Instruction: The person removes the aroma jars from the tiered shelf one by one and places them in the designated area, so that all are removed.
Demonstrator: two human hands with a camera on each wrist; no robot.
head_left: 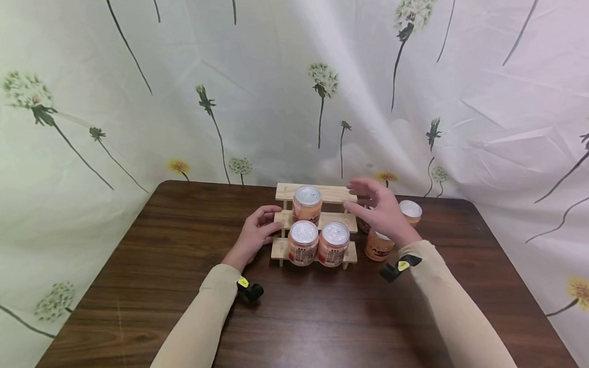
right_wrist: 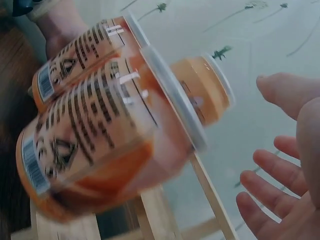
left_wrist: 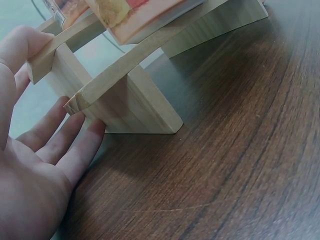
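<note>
A three-step wooden rack (head_left: 334, 194) bears three orange jars with clear-looking lids. Two of them, a left jar (head_left: 303, 243) and a right jar (head_left: 333, 244), stand on the lowest step; the third jar (head_left: 307, 204) is on the middle step, at its left. My left hand (head_left: 253, 236) grips the rack's left end; the left wrist view shows its thumb over one step and other fingertips touching the lower step (left_wrist: 117, 72). Over the rack's right side hovers my right hand (head_left: 381, 209), fingers spread and holding nothing. Blurred labels show on the jars (right_wrist: 95, 125) in the right wrist view.
More orange jars stand on the dark wooden table (head_left: 316, 331) right of the rack: a front jar (head_left: 378, 248) and a rear jar (head_left: 411, 210), with another partly hidden behind my right hand. A dandelion-printed cloth (head_left: 269, 92) hangs behind the table.
</note>
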